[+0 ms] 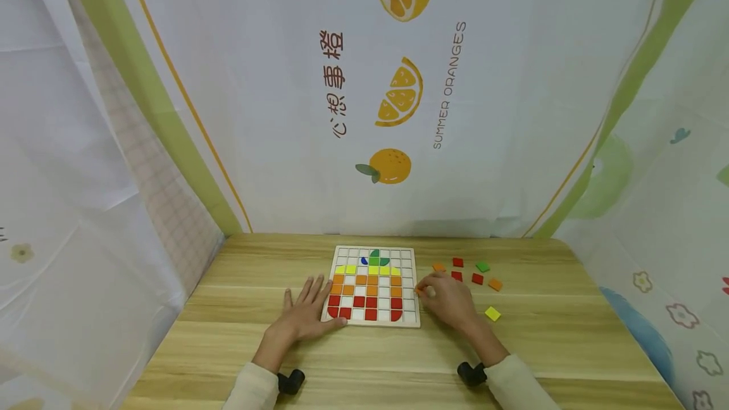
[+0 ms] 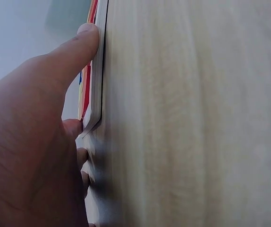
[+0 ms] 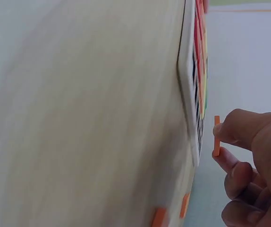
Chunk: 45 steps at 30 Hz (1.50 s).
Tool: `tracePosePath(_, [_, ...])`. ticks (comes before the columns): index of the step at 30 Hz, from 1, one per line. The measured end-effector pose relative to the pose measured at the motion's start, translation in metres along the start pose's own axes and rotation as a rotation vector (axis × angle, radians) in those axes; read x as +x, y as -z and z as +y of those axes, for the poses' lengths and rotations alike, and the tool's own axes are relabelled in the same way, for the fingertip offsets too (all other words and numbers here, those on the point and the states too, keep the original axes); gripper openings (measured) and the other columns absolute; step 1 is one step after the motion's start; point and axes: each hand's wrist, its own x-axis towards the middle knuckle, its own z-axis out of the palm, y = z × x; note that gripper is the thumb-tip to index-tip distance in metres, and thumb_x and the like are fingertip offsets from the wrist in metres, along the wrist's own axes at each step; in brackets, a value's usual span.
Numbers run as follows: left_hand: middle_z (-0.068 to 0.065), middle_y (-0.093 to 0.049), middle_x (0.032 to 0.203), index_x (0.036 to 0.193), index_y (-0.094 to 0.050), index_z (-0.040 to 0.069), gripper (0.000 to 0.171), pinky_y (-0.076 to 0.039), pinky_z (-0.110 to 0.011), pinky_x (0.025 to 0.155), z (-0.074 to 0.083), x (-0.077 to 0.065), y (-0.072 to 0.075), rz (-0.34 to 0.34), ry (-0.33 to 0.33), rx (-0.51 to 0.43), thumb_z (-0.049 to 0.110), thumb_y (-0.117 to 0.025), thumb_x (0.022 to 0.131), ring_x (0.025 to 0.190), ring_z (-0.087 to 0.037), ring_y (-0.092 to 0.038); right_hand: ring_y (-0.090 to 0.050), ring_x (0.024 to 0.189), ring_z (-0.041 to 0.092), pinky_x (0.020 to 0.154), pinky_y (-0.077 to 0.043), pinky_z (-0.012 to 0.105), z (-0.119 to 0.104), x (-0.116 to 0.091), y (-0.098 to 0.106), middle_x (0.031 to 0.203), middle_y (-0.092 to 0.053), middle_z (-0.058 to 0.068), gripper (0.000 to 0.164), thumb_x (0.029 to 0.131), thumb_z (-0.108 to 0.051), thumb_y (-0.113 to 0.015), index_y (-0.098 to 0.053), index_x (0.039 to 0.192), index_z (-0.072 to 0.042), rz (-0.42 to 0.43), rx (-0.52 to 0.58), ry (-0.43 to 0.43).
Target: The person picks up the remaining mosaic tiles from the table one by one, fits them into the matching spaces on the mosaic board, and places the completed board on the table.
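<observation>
One mosaic board (image 1: pixel 409 316) on the counter (image 1: pixel 393 366), between the two hands. On-board count from the head view: 8 red pieces (image 1: pixel 371 302), 8 orange pieces (image 1: pixel 373 281), 5 yellow pieces (image 1: pixel 385 271), 3 green pieces (image 1: pixel 374 261), 1 blue piece (image 1: pixel 364 261); they're small there, so fine outlines are hard to read. Loose to the right of the board, 7 lying on the counter: 3 red tiles (image 1: pixel 477 279), 2 orange tiles (image 1: pixel 495 285), 1 green tile (image 1: pixel 483 267), 1 yellow tile (image 1: pixel 492 314). One more orange tile is in the hand, see below. Right hand partly covers one loose red and sits right up against one loose orange. Both wrist views catch the board nearly edge-on and cropped, so its face can't be read there; a loose orange is cut by the lower edge in the right one. Two cream sleeves (image 1: pixel 521 385) run off the bottom of the head view, a black wrist unit (image 1: pixel 471 374) by each. Left hand (image 1: pixel 304 319): spread wide, unclenched, fingers at the board's left edge, thumb on its near edge. Right hand (image 1: pixel 448 298): thumb and index pinch the held orange tile (image 3: pixel 216 142) by its edges, just off the board's right side, other fingers curled.
</observation>
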Motion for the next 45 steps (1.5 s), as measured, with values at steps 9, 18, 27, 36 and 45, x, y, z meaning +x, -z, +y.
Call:
tracePosePath(9, [-0.013, -0.012, 0.180, 0.171, -0.026, 0.016, 0.110, 0.004, -0.081, 0.123, 0.000, 0.000, -0.002, 0.024, 0.006, 0.020, 0.078, -0.065, 0.089, 0.167, -0.042, -0.003, -0.060, 0.076, 0.012, 0.062, -0.047, 0.023, -0.026, 0.011, -0.003, 0.102, -0.075, -0.001, 0.007, 0.088, -0.017, -0.087, -0.084, 0.093, -0.020, -0.010, -0.004, 0.045])
tracePosePath(18, [-0.013, -0.010, 0.181, 0.172, -0.022, 0.019, 0.116, 0.003, -0.084, 0.121, 0.005, -0.003, 0.005, -0.016, 0.028, 0.045, 0.090, -0.053, 0.086, 0.167, -0.041, -0.002, -0.071, 0.085, 0.017, 0.070, -0.057, 0.026, -0.045, 0.025, -0.011, 0.098, -0.077, -0.003, 0.008, 0.087, -0.019, -0.089, -0.085, 0.093, -0.019, 0.011, -0.019, 0.159])
tracePosePath(27, [-0.015, -0.013, 0.180, 0.172, -0.024, 0.018, 0.115, 0.001, -0.085, 0.120, 0.009, -0.007, 0.009, -0.005, 0.014, 0.029, 0.091, -0.051, 0.087, 0.167, -0.043, -0.007, -0.062, 0.072, 0.009, 0.055, -0.043, 0.017, -0.060, 0.038, -0.022, 0.097, -0.074, -0.004, 0.005, 0.090, -0.019, -0.086, -0.085, 0.095, -0.017, -0.026, 0.027, 0.220])
tracePosePath(36, [-0.017, -0.016, 0.179, 0.171, -0.026, 0.015, 0.105, -0.003, -0.085, 0.121, 0.020, -0.014, 0.022, -0.058, 0.040, 0.071, 0.078, -0.059, 0.093, 0.166, -0.044, -0.010, -0.066, 0.077, 0.012, 0.055, -0.046, 0.018, -0.070, 0.047, -0.030, 0.102, -0.077, -0.002, 0.007, 0.092, -0.018, -0.083, -0.086, 0.098, -0.016, -0.080, 0.049, 0.206])
tracePosePath(45, [-0.016, -0.014, 0.180, 0.171, -0.025, 0.016, 0.107, -0.001, -0.084, 0.122, 0.017, -0.010, 0.018, -0.054, 0.049, 0.062, 0.079, -0.059, 0.092, 0.167, -0.044, -0.007, -0.057, 0.069, 0.007, 0.055, -0.045, 0.019, -0.078, 0.056, -0.031, 0.102, -0.077, -0.001, 0.006, 0.092, -0.018, -0.083, -0.086, 0.097, -0.017, -0.079, 0.035, 0.188])
